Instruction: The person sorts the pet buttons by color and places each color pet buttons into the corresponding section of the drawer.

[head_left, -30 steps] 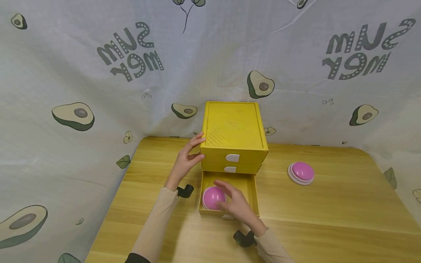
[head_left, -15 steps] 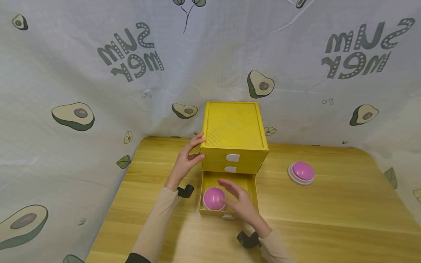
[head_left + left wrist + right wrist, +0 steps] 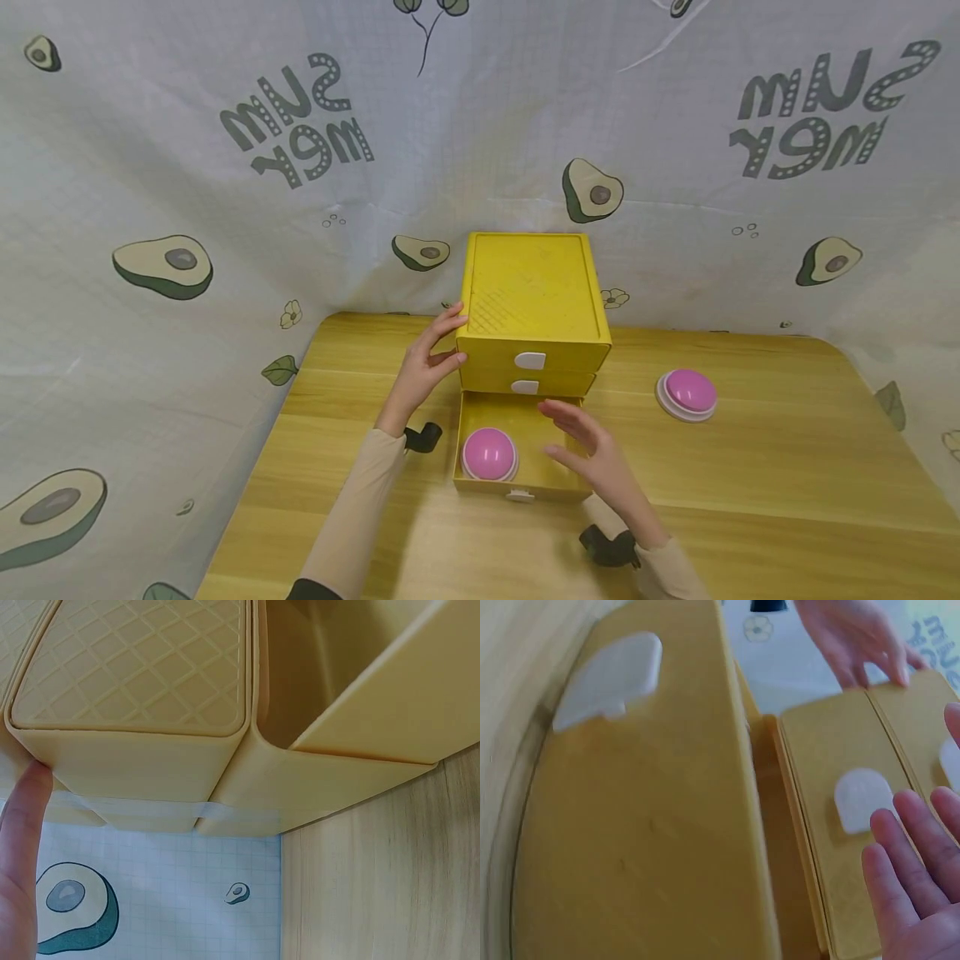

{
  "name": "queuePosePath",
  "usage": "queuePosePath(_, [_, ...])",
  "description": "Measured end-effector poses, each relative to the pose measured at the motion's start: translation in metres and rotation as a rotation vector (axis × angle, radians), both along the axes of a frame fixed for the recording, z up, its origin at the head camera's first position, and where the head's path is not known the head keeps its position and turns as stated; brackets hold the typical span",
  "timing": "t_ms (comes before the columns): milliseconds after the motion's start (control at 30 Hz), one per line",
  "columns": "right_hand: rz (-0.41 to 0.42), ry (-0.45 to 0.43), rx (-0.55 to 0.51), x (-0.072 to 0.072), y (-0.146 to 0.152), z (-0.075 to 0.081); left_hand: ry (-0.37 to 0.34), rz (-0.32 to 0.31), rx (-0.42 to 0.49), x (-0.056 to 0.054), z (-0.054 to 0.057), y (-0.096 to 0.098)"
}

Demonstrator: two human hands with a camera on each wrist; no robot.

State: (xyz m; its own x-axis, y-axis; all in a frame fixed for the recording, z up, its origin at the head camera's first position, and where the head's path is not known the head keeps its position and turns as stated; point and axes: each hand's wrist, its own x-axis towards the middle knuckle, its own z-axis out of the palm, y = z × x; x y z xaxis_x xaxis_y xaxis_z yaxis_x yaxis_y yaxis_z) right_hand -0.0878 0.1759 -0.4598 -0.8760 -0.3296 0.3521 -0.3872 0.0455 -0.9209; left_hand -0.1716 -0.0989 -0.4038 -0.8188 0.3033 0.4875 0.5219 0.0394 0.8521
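A yellow drawer unit (image 3: 532, 287) stands at the back of the table, its bottom drawer (image 3: 536, 462) pulled out and the upper two closed. A pink dome on a white base (image 3: 489, 456) lies in the front left corner of that drawer. My left hand (image 3: 415, 375) touches the unit's left side with thumb and fingertips; one finger (image 3: 22, 817) shows against the side in the left wrist view. My right hand (image 3: 596, 454) holds nothing, its fingers extended over the drawer's right side. In the right wrist view, those fingers (image 3: 907, 862) overlap a white handle (image 3: 862, 799).
A second pink dome with a white base (image 3: 688, 395) lies on the wooden table (image 3: 765, 467) to the right. Behind the unit hangs a pale curtain (image 3: 480, 150) printed with avocados. Black wrist cameras sit below each hand.
My right hand has moved right, away from the pink dome, leaving it fully visible in the drawer. The left hand, the drawer unit and both domes keep their places.
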Motion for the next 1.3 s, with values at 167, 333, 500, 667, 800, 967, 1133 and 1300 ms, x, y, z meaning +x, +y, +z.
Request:
queuePosePath(167, [-0.007,0.015,-0.027,0.000,0.015,0.002,-0.001,-0.003,0.003,0.001,0.001,0.000])
queuePosePath(333, [-0.029,0.022,-0.048,0.001,0.030,0.003,-0.003,-0.008,0.006,0.001,0.000,0.000])
queuePosePath(500, [-0.070,0.049,-0.073,-0.001,0.046,0.001,-0.003,-0.009,0.007,0.001,0.000,0.000])
queuePosePath(667, [-0.107,0.067,-0.076,-0.004,0.063,-0.001,-0.002,-0.009,0.005,0.001,0.000,0.000])
queuePosePath(800, [-0.161,0.076,-0.084,-0.007,0.074,-0.002,-0.004,-0.007,0.005,0.001,0.000,0.000])
queuePosePath(967, [-0.237,0.040,-0.085,-0.009,0.085,-0.002,-0.001,-0.002,0.003,0.001,0.000,0.001])
queuePosePath(1133, [-0.304,0.010,0.000,-0.011,0.095,-0.003,-0.009,-0.002,0.002,0.001,0.000,0.000])
queuePosePath(1300, [-0.345,-0.029,0.014,-0.015,0.107,-0.006,-0.024,-0.006,0.005,0.001,0.000,0.000])
